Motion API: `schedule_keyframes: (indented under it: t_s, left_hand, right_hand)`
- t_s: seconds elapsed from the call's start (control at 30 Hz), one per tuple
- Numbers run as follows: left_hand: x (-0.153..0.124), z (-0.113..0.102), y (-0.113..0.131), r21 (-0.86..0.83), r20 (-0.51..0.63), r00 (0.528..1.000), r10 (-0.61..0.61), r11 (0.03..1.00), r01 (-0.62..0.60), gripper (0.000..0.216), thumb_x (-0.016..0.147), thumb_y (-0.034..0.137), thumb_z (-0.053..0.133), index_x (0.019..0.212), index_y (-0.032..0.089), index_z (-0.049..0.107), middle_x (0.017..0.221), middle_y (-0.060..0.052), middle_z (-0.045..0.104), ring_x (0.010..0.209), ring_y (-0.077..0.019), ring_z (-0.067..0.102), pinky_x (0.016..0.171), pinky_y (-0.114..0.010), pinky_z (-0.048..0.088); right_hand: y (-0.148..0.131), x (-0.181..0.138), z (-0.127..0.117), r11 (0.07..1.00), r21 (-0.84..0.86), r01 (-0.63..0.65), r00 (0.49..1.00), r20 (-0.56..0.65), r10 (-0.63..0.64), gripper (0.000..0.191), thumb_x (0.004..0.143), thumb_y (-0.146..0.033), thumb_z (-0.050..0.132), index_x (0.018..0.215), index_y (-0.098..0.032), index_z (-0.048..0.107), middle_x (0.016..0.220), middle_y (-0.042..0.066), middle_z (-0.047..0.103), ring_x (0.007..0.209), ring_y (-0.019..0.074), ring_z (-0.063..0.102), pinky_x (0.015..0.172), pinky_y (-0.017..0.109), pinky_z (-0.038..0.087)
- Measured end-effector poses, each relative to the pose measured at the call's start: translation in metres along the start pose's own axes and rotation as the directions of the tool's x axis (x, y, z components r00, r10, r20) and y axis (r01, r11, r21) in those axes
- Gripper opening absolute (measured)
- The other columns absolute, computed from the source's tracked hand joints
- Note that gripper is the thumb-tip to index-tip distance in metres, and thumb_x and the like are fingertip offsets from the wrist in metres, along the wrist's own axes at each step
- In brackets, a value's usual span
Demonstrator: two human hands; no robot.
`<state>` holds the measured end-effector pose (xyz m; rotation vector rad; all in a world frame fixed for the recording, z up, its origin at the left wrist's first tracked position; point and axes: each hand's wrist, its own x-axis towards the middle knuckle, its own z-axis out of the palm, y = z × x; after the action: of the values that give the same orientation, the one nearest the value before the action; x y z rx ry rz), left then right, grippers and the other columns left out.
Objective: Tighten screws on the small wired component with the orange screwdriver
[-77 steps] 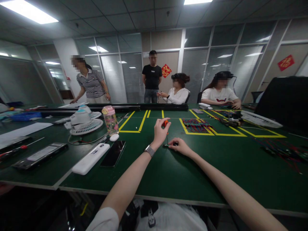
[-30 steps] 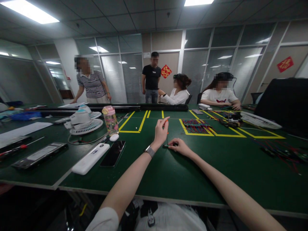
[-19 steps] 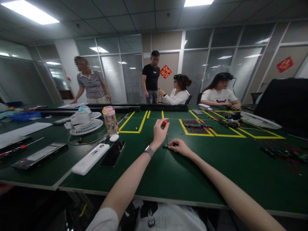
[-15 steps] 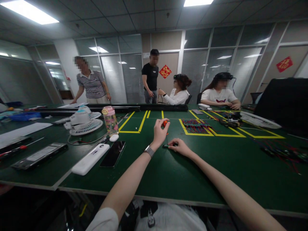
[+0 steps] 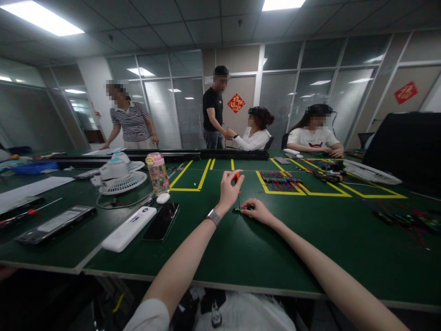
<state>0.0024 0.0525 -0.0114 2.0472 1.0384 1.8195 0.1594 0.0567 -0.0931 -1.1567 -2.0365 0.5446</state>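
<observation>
Upright in my left hand (image 5: pixel 230 191) is a screwdriver (image 5: pixel 237 176) with an orange-red handle, its fingers closed round the upper part. The thin shaft points down at a small dark circuit board (image 5: pixel 236 210) on the green table. My right hand (image 5: pixel 257 211), low against the tabletop, pinches the board's right side between thumb and fingers. A small dark part shows by its fingertips, too small to name. Whether the screwdriver's tip touches the board is too fine to make out.
Left of my arms lie a black phone (image 5: pixel 161 221), a white power bank (image 5: pixel 129 228), a pink-lidded bottle (image 5: pixel 158 172) and a white fan (image 5: pixel 122 177). Bundled red and blue wires (image 5: pixel 280 181) lie within yellow tape ahead; more wires (image 5: pixel 409 219) are at right. Several people are across the table.
My hands, the screwdriver and the board stay almost in place. Across the table, the standing person in black has reached an arm toward the seated person's hands.
</observation>
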Motion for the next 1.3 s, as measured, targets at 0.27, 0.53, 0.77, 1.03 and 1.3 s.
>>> schedule_keyframes:
  t_s: [0.27, 0.53, 0.77, 1.03, 1.3]
  left_hand:
    - [0.001, 0.004, -0.006, -0.051, -0.026, 1.0, 0.0, 0.999, -0.001, 0.03, 0.091, 0.024, 0.048, 0.118, 0.021, 0.06, 0.1, -0.006, 0.063, 0.086, -0.0146, 0.059, 0.082, -0.027, 0.046]
    - [0.0, 0.003, -0.006, -0.028, -0.017, 1.0, -0.01, 1.0, 0.01, 0.03, 0.091, 0.024, 0.047, 0.118, 0.022, 0.06, 0.101, -0.006, 0.061, 0.088, -0.0144, 0.058, 0.081, -0.027, 0.046]
    - [0.0, 0.005, -0.011, -0.055, -0.026, 1.0, -0.008, 0.998, 0.006, 0.032, 0.089, 0.023, 0.051, 0.12, 0.022, 0.058, 0.1, -0.006, 0.063, 0.088, -0.0155, 0.059, 0.082, -0.028, 0.046]
    - [-0.001, 0.004, -0.006, -0.025, -0.025, 1.0, -0.012, 1.0, 0.012, 0.029, 0.09, 0.022, 0.048, 0.116, 0.022, 0.06, 0.099, -0.006, 0.06, 0.084, -0.0138, 0.057, 0.078, -0.026, 0.046]
    - [-0.001, 0.005, -0.008, 0.006, -0.047, 0.999, 0.014, 1.0, -0.013, 0.028, 0.087, 0.023, 0.053, 0.114, 0.022, 0.061, 0.091, -0.004, 0.06, 0.081, -0.0139, 0.057, 0.078, -0.026, 0.046]
  right_hand:
    - [0.002, 0.0, 0.0, 1.0, -0.003, 0.01, 1.0, -0.007, -0.01, 0.016, 0.07, -0.028, 0.067, 0.08, -0.016, 0.073, 0.076, 0.004, 0.067, 0.077, 0.019, 0.06, 0.075, 0.031, 0.045]
    - [0.001, 0.0, 0.0, 1.0, 0.006, 0.004, 1.0, -0.003, -0.004, 0.015, 0.071, -0.027, 0.067, 0.08, -0.016, 0.073, 0.075, 0.004, 0.066, 0.074, 0.0181, 0.06, 0.072, 0.029, 0.046]
    - [0.002, 0.0, 0.0, 1.0, 0.019, 0.004, 1.0, -0.001, -0.004, 0.016, 0.071, -0.027, 0.068, 0.081, -0.016, 0.073, 0.076, 0.004, 0.066, 0.075, 0.018, 0.061, 0.072, 0.029, 0.046]
    - [0.0, 0.0, 0.0, 1.0, 0.008, 0.006, 1.0, -0.012, -0.006, 0.016, 0.07, -0.028, 0.068, 0.08, -0.017, 0.073, 0.074, 0.004, 0.066, 0.074, 0.0177, 0.06, 0.072, 0.029, 0.046]
    - [0.004, 0.0, 0.002, 0.998, 0.064, -0.02, 1.0, 0.017, 0.019, 0.02, 0.071, -0.03, 0.067, 0.082, -0.014, 0.072, 0.074, 0.004, 0.065, 0.061, 0.0137, 0.057, 0.063, 0.027, 0.047]
